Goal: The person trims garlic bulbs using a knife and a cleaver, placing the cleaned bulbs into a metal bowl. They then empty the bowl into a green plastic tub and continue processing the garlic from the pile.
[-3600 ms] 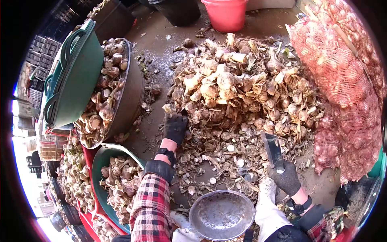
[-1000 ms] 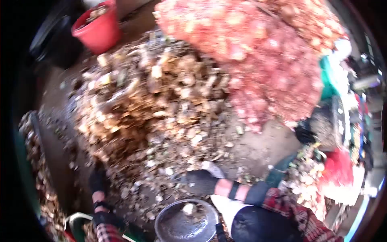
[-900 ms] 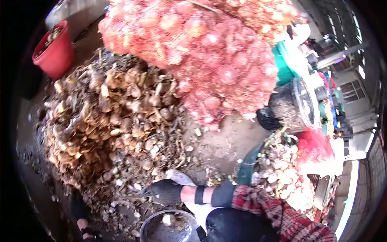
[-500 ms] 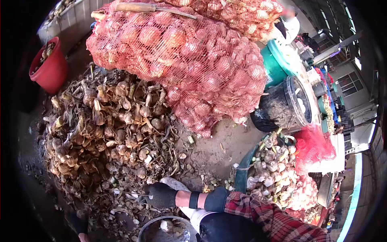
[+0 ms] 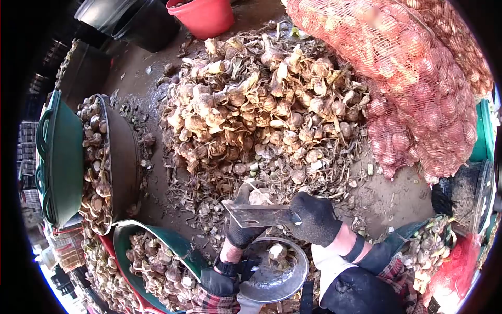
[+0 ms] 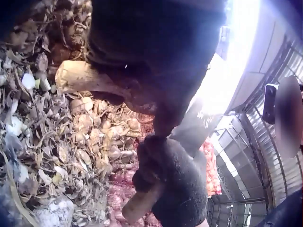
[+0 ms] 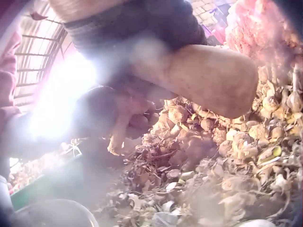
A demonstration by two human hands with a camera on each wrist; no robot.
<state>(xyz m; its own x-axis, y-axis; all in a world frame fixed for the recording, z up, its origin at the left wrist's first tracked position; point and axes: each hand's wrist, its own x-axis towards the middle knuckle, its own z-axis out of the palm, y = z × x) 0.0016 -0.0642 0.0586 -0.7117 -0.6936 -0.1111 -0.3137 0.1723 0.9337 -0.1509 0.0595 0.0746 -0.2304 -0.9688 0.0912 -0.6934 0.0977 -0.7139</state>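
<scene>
In the head view my gloved left hand (image 5: 241,222) grips a garlic bulb (image 5: 260,197). My gloved right hand (image 5: 317,220) is curled round the handle of a broad flat blade (image 5: 259,215), which lies across the front of the left hand by the bulb. The left wrist view has the bulb's thick stem (image 6: 83,77) sticking out from the left hand (image 6: 151,47), and the knife's handle end (image 6: 139,204) in the right hand (image 6: 177,182). Large in the right wrist view is the wooden handle (image 7: 215,78). Below the hands, a metal pan (image 5: 261,290) contains a trimmed bulb (image 5: 277,251).
A big garlic heap (image 5: 251,110) lies ahead, with scraps at its near side. Red net sacks (image 5: 397,78) stand right. At left are a brown tub (image 5: 123,167), green tubs (image 5: 65,162) and a green basket (image 5: 121,251) of bulbs. A red bucket (image 5: 206,18) stands behind.
The head view has swung back left. My left hand has come in from the lower left edge and now shows a bulb in its grip; my right hand has brought the blade up to it.
</scene>
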